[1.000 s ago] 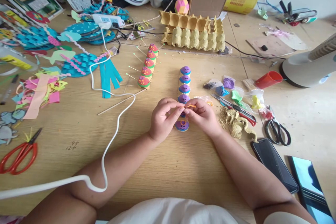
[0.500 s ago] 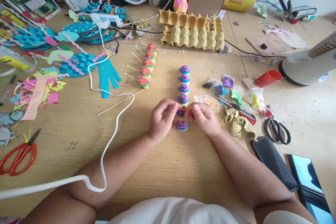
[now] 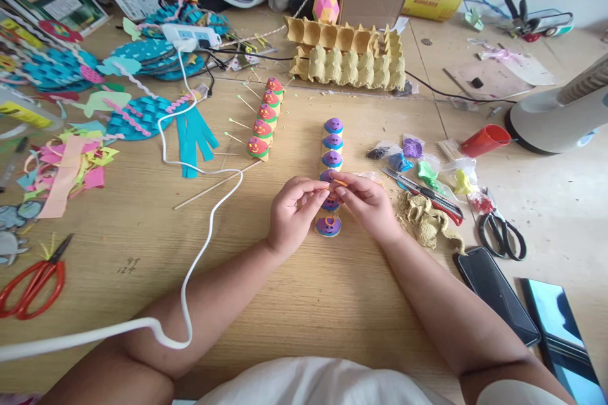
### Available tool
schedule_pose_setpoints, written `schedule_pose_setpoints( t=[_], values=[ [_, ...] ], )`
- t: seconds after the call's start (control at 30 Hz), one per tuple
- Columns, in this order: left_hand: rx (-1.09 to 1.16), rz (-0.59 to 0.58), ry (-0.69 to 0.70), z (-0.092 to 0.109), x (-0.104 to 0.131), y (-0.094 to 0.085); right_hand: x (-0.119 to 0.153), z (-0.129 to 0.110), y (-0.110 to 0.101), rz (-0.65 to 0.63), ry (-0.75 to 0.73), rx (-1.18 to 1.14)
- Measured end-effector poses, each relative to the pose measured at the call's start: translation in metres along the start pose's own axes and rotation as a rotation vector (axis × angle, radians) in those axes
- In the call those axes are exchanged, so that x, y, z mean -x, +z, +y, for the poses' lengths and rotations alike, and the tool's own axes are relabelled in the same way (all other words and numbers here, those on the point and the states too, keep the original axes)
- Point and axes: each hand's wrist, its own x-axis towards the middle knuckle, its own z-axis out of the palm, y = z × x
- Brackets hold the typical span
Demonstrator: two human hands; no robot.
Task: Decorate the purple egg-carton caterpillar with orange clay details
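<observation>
The right hand (image 3: 368,205) has a narrow grip on a thin orange strand (image 3: 340,183), pinched at its fingertips. The left hand's (image 3: 295,210) grip sits just beside it — whether closed on anything, I cannot tell. The purple-and-blue bumpy strip (image 3: 332,159) lies on the desk (image 3: 285,310) — below both.

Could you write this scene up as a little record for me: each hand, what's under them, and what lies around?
Left hand: left hand, fingertips pinched; whether they hold anything is unclear
Right hand: right hand, pinching a thin orange strip
Under the hands: purple-and-blue row of bumps, partly hidden; the nearest bump bears an orange loop
Left of that row: red-and-green row of bumps, thin sticks at its sides
Right side: red cup, black phone
Farther back: egg cartons
</observation>
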Motion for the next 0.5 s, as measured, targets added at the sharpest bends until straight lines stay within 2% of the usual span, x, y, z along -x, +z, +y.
schedule_pose_setpoints(
  t=[0.17, 0.3, 0.37, 0.5],
  values=[
    [0.022, 0.015, -0.010, -0.0010, 0.0001, 0.0009, 0.0022, -0.0019, 0.0033, -0.019, -0.031, -0.070],
    [0.037, 0.007, -0.012, -0.0014, 0.0002, 0.0011, 0.0043, -0.0026, 0.0040, 0.008, -0.101, 0.066],
    [0.040, -0.009, -0.018, -0.0012, 0.0002, 0.0009, 0.0043, -0.0031, 0.0031, 0.021, -0.194, 0.232],
    [0.042, -0.062, -0.049, 0.0000, 0.0005, 0.0002, 0.0025, -0.0045, 0.0009, 0.059, -0.476, 0.540]
  ],
)
